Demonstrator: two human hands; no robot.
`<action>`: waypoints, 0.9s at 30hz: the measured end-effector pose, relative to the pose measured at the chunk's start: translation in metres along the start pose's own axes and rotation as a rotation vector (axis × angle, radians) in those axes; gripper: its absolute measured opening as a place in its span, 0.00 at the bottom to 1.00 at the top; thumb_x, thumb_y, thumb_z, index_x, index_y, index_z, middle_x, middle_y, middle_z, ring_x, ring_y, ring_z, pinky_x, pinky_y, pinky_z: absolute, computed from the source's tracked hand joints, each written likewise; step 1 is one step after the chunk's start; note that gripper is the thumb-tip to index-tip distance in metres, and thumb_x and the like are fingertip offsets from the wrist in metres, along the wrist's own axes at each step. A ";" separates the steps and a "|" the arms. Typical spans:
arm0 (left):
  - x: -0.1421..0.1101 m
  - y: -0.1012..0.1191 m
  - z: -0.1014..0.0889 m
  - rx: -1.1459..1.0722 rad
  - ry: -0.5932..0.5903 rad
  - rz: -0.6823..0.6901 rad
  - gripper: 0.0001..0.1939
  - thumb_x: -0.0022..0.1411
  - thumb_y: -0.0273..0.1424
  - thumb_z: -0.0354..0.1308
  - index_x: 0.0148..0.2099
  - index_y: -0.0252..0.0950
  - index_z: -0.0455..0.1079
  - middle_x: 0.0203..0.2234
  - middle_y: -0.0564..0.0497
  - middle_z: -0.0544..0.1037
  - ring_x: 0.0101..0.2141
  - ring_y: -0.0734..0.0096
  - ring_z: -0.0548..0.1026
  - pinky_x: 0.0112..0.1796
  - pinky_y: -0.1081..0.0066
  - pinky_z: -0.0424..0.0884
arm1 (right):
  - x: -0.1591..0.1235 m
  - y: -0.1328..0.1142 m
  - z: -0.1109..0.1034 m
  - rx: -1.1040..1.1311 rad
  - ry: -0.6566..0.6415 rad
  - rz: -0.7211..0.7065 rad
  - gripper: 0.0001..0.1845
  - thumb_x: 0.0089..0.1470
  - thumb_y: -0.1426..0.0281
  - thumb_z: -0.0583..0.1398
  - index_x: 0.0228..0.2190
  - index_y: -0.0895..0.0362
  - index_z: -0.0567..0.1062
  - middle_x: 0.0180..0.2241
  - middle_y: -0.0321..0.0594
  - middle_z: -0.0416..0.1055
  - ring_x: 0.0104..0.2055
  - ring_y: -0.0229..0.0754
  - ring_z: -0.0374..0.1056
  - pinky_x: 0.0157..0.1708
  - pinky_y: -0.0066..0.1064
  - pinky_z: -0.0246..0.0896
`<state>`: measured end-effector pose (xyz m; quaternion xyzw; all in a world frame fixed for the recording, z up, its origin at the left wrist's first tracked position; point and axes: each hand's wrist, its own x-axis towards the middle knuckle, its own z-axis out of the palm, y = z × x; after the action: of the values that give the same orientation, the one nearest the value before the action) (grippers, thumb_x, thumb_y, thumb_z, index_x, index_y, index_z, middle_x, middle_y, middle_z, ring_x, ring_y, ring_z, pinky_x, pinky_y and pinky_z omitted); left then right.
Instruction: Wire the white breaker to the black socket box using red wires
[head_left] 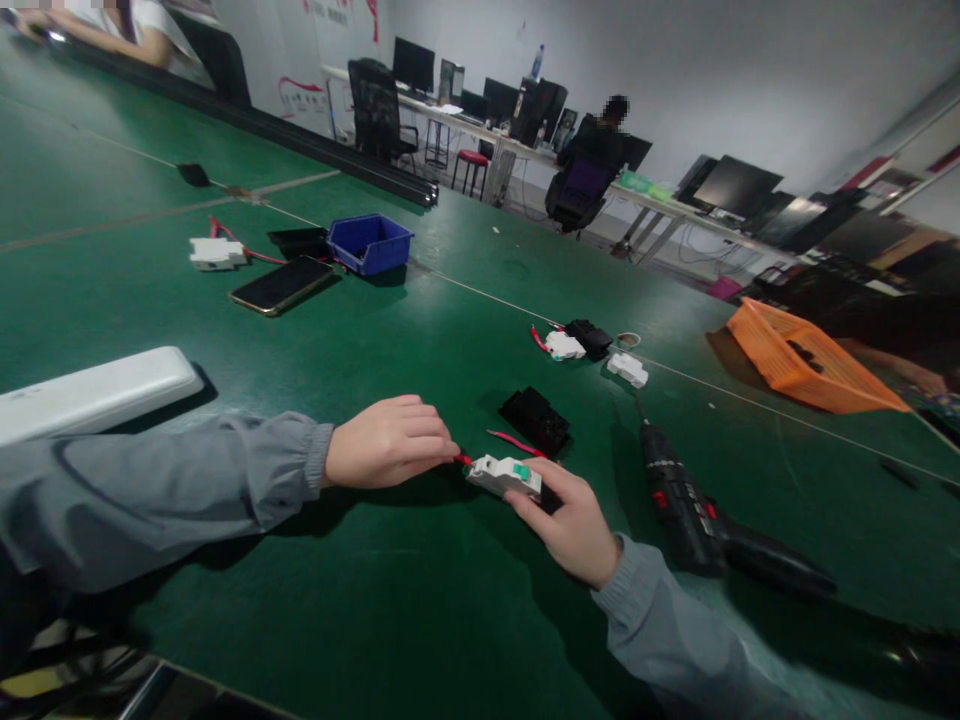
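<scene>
A white circuit breaker (495, 477) with a green toggle is gripped by my right hand (566, 520), thumb in front and fingers behind. My left hand (394, 442) pinches a short red wire (463, 459) that meets the breaker's left end; how deep the wire sits there cannot be made out. Just behind the breaker lies a black housing piece (535, 420), with another red wire (514, 441) beside it. To the right of my right hand rests a black power drill (681, 500), its bit pointing away from me.
Farther back lie a white breaker with red wire (564, 346), a black part (589, 338) and another white breaker (628, 369). An orange basket (810, 365) stands right. Left are a blue bin (370, 244), a phone (285, 285), a wired breaker (217, 254) and a long white case (105, 390).
</scene>
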<state>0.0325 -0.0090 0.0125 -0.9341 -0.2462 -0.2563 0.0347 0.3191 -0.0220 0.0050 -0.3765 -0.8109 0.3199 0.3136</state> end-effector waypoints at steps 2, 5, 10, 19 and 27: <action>0.001 0.001 -0.001 0.019 -0.012 0.017 0.09 0.69 0.30 0.52 0.47 0.39 0.72 0.36 0.51 0.81 0.35 0.73 0.75 0.34 0.68 0.62 | 0.000 -0.001 0.001 -0.011 -0.012 -0.015 0.09 0.57 0.68 0.64 0.41 0.55 0.76 0.39 0.40 0.77 0.40 0.45 0.73 0.41 0.35 0.68; 0.001 0.003 -0.001 0.035 -0.049 0.019 0.09 0.70 0.30 0.51 0.46 0.39 0.72 0.36 0.51 0.80 0.35 0.72 0.74 0.34 0.67 0.61 | -0.001 -0.002 0.003 -0.028 -0.022 -0.023 0.09 0.57 0.69 0.64 0.41 0.55 0.76 0.38 0.41 0.76 0.39 0.44 0.72 0.40 0.35 0.68; 0.002 0.003 0.002 0.002 -0.108 -0.049 0.10 0.70 0.30 0.50 0.46 0.39 0.72 0.35 0.50 0.80 0.39 0.69 0.75 0.41 0.66 0.62 | 0.001 0.000 0.006 -0.080 -0.013 -0.005 0.08 0.58 0.68 0.62 0.41 0.55 0.75 0.39 0.42 0.76 0.41 0.46 0.72 0.42 0.37 0.68; 0.001 0.004 -0.001 -0.134 -0.027 -0.172 0.15 0.65 0.37 0.57 0.52 0.38 0.69 0.41 0.46 0.78 0.44 0.66 0.74 0.46 0.66 0.65 | -0.013 -0.002 -0.003 -0.143 0.046 -0.084 0.27 0.57 0.70 0.60 0.58 0.53 0.62 0.50 0.48 0.70 0.50 0.50 0.70 0.48 0.41 0.69; 0.006 0.010 0.000 -0.105 -0.088 -0.170 0.13 0.65 0.35 0.57 0.51 0.38 0.70 0.42 0.46 0.77 0.43 0.65 0.73 0.45 0.64 0.67 | -0.036 0.019 -0.068 -0.663 0.332 -0.244 0.02 0.58 0.69 0.60 0.34 0.52 0.74 0.38 0.44 0.76 0.42 0.49 0.72 0.45 0.42 0.67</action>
<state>0.0417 -0.0156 0.0162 -0.9207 -0.3119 -0.2297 -0.0470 0.3966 -0.0216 0.0215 -0.4049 -0.8474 -0.0642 0.3375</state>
